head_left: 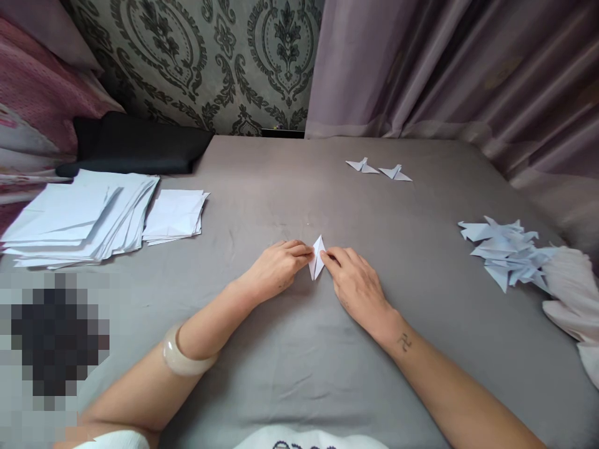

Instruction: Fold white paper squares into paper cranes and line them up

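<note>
Head view: the grey surface stretches out under everything, covered in smooth cloth (pixel 262 187) with soft wrinkles, and beyond it hang a mauve curtain (pixel 393 62) in deep folds and a dark, leafy-medallion wall covering (pixel 224 56). At the far left lies a flat black sheet (pixel 140 143), matte and folded. In front of it sits the large paper stack (pixel 84 218), white, loose-edged and fanned unevenly; just beside it is the small paper stack (pixel 173 213), squarish, with ragged corners. Over on my right is a heap of folded paper (pixel 510 249), all sharp points and crisp creases, against a rumpled pale cloth (pixel 571 287). My left hand (pixel 279 265) has its thumb and fingers pinched together on one edge of a paper diamond (pixel 317 257), and my right hand (pixel 355 280) pinches the opposite edge, its other fingers loosely curled. The diamond is slim and white, creased down its middle, one point away from me and one towards me, between my hands. A milky, glossy bangle (pixel 180 358) rings my left forearm. Counting up: one black sheet, two paper stacks, one heap whose pieces overlap too much to number, one bangle, two winged paper shapes (pixel 362 166) near the far edge, and one diamond.
</note>
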Tool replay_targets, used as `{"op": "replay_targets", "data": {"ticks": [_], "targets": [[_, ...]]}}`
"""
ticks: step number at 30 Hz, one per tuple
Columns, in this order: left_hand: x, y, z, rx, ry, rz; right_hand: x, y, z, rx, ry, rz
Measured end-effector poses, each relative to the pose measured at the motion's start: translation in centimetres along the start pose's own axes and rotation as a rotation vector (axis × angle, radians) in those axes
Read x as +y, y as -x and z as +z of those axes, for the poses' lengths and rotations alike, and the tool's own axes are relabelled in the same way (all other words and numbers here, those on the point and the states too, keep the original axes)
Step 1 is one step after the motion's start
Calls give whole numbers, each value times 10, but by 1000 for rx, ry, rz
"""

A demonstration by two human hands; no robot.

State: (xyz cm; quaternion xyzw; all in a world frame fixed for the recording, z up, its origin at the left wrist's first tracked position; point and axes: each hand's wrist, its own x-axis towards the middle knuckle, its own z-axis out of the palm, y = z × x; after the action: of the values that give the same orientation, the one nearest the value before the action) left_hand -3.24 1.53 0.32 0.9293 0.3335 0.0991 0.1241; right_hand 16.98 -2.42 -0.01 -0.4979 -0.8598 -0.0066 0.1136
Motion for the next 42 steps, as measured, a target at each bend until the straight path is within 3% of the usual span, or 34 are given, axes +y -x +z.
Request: {"op": "replay_targets", "data": {"ticks": [9, 18, 23, 31, 34, 42], "targets": [[6, -7, 3, 189, 218, -106, 4, 6, -4, 13, -49, -8], [-8, -25, 24, 283, 468, -433, 9, -3, 13, 222, -308, 172], [-12, -28, 27, 259, 544, -419, 14, -12, 20, 302, -520, 325], [-12, -24, 26, 279, 535, -407, 9, -14, 20, 205, -378, 303], [-13, -25, 25, 270, 554, -397, 12, -15, 21, 170, -419, 285], [-9, -20, 18, 336, 818, -391, 13, -18, 16, 212, -920, 427]]}}
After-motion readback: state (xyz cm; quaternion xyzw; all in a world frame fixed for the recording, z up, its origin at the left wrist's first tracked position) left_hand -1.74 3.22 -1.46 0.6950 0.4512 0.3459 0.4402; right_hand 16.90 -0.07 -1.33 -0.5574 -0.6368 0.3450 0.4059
